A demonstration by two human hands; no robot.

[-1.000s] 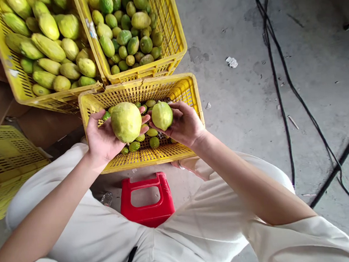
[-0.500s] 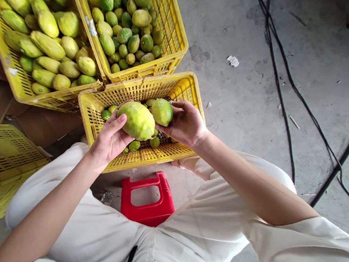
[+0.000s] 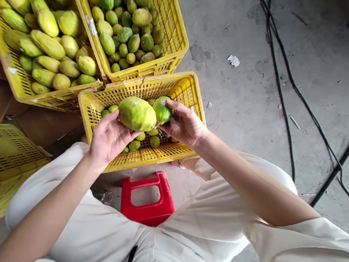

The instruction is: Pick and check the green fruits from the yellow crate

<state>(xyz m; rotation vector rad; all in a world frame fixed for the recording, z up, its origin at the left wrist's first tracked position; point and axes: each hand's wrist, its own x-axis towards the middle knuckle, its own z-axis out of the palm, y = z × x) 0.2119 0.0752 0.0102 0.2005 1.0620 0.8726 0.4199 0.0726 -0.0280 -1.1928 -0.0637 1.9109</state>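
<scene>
From the head camera, the left hand (image 3: pixel 109 136) cups a large yellow-green fruit (image 3: pixel 136 113) from below, fingers curled around it. The right hand (image 3: pixel 183 124) grips a smaller green fruit (image 3: pixel 162 110), thumb on top, and the two fruits touch. Both are held above the near yellow crate (image 3: pixel 146 156), which has a few small fruits inside. A red stool (image 3: pixel 147 211) stands just below.

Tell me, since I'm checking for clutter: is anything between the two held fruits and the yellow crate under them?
Nothing visible. The left hand holds the large fruit, the right hand the small fruit, directly above the open crate.
</scene>
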